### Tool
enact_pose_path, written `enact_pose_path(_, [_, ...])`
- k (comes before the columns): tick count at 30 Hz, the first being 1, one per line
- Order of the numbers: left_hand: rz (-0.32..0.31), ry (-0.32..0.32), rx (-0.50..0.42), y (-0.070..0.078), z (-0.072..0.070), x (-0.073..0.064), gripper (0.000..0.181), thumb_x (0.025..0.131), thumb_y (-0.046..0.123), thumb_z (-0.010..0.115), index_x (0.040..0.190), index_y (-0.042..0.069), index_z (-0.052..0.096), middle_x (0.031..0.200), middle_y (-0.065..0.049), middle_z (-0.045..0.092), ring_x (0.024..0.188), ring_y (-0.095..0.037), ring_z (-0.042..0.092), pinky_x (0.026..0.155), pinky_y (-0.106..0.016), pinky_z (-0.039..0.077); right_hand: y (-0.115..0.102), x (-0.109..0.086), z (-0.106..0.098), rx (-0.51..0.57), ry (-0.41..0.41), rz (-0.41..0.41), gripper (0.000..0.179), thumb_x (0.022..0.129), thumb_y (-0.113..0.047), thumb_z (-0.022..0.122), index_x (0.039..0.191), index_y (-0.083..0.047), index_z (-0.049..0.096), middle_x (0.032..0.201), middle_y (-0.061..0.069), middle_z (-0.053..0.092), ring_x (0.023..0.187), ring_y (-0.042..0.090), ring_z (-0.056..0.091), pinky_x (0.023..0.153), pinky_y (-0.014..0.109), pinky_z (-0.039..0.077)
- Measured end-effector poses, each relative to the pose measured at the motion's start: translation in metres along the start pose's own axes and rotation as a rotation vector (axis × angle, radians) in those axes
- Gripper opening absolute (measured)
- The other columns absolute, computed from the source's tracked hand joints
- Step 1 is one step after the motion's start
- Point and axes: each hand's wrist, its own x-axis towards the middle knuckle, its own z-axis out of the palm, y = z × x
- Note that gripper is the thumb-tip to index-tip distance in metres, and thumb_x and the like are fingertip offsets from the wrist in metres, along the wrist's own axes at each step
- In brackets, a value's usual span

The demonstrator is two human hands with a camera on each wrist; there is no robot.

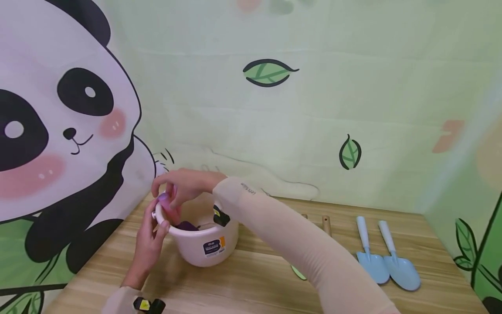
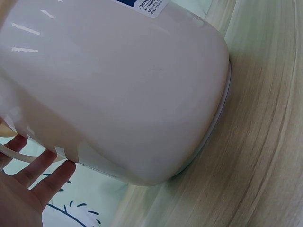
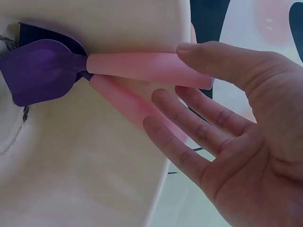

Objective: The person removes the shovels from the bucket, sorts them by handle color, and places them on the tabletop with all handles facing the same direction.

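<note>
Inside a white bucket (image 1: pixel 196 253) stand two small hand trowels with purple blades (image 3: pixel 42 71) and pink handles (image 3: pixel 137 66), leaning on the wall near the rim. My right hand (image 1: pixel 192 185) reaches over the bucket. In the right wrist view its thumb overlaps the end of the upper handle, while the relaxed fingers (image 3: pixel 180 151) spread over the lower handle. My left hand (image 1: pixel 149 240) grips the bucket's left rim, thumb at the rim and fingers along the outside. The left wrist view shows those fingertips (image 2: pixel 57 177) against the bucket's side, beside its carrying handle (image 2: pixel 23 156).
Two light blue trowels (image 1: pixel 404 272) lie side by side on the wooden table (image 1: pixel 255 288) at the right. Partly hidden behind my right sleeve (image 1: pixel 290 231) are tools with wooden handles (image 1: pixel 326 224) and a green blade (image 1: pixel 299 272). A printed panda backdrop (image 1: pixel 235 117) surrounds the table.
</note>
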Motion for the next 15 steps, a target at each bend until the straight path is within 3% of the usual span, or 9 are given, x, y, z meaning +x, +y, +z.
enact_pose_path(8, [-0.004, -0.002, -0.004, -0.0015, 0.0001, 0.0004, 0.066, 0.104, 0.021, 0.052, 0.163, 0.019, 0.023, 0.161, -0.013, 0.036, 0.140, -0.039, 0.043, 0.100, -0.025, 0.041, -0.0021, 0.0037, 0.0042, 0.032, -0.004, 0.020, 0.035, 0.091, -0.004, 0.076, 0.119, -0.019, 0.062, 0.112, 0.001, 0.063, 0.098, 0.010, 0.061, 0.077, 0.018, 0.055])
enact_pose_path(15, [0.001, 0.002, 0.007, -0.0024, 0.0006, -0.0007, 0.065, 0.105, 0.020, 0.051, 0.163, 0.018, 0.022, 0.161, -0.014, 0.036, 0.140, -0.040, 0.044, 0.102, -0.036, 0.042, -0.0060, 0.0068, 0.0051, 0.026, -0.019, 0.041, 0.032, 0.091, 0.000, 0.073, 0.115, -0.018, 0.061, 0.107, 0.001, 0.065, 0.093, 0.012, 0.064, 0.078, 0.022, 0.057])
